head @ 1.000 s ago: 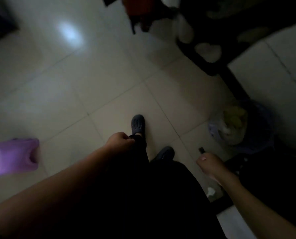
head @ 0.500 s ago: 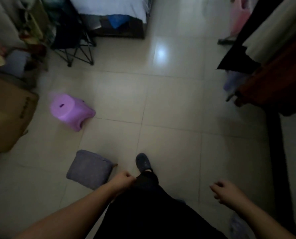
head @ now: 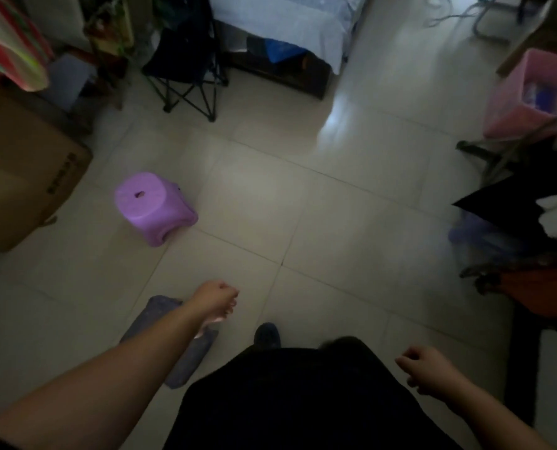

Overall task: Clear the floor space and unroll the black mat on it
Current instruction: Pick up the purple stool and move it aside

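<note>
Black mat nowhere plainly seen; too dim to pick out. Floor [head: 303, 203] to be cleared first: purple stool [head: 152, 206] standing at left, grey cushion [head: 189, 355] lying near, partly under the left forearm. Best to lift the cushion and stool away toward the cardboard box [head: 20, 177] at far left before any unrolling. Left hand [head: 217, 298] stretched forward above the cushion's far end, fingers curled loosely, holding nothing. Right hand [head: 428, 368] low at near right, fingers loosely curled too, also holding nothing.

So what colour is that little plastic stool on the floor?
Purple stool, plain with no pattern, seen in the head view.
</note>
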`<state>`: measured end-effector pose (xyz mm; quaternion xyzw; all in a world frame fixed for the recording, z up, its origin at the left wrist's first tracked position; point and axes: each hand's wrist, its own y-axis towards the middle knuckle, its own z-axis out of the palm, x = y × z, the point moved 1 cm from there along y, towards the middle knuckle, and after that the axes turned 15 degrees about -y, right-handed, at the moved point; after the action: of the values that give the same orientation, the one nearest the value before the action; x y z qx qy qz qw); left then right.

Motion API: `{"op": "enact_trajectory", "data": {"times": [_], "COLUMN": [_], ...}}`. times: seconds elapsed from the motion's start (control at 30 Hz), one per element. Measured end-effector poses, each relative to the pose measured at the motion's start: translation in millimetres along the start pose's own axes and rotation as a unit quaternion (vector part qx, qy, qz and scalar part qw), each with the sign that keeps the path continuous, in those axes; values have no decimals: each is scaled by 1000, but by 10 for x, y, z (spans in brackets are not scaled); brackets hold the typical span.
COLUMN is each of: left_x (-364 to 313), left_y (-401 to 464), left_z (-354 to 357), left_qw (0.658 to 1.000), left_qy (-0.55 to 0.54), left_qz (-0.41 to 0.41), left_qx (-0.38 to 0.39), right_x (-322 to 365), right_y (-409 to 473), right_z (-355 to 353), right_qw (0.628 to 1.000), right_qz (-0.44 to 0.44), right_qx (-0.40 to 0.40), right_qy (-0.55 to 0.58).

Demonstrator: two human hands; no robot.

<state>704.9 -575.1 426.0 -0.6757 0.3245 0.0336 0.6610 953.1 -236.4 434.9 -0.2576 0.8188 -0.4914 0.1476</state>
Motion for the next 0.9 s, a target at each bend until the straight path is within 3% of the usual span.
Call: {"op": "enact_trajectory", "data": {"times": [0.3,0.4,0.6,0.73,0.9], "left_x": [-283,-379,-736,-997,-967], "left_y": [385,397,526,583,800], "left_z": [-336,-415,-420,-527,-1065], "left_qw": [987,980,975,974,970], "left_qy": [-113,-98,-135,-150,-142], "left_qz": [-78,-81,-67,-46,-73], "left_qx": [-80,-152,-164,-160,-186], "right_x": [837,1427,3068,4190,5561], "right_y": [1096,1482,1809,1681,1439], "right_z": [-1194,-1749,-2746,-2798,-2248], "right_qw": [991,983,958,932,895], "right_qz": [-7,-34,-148,-225,-296], "right_qx": [35,44,-10,-16,20], "right_qy": [-128,-172,-247,-285,-334]}}
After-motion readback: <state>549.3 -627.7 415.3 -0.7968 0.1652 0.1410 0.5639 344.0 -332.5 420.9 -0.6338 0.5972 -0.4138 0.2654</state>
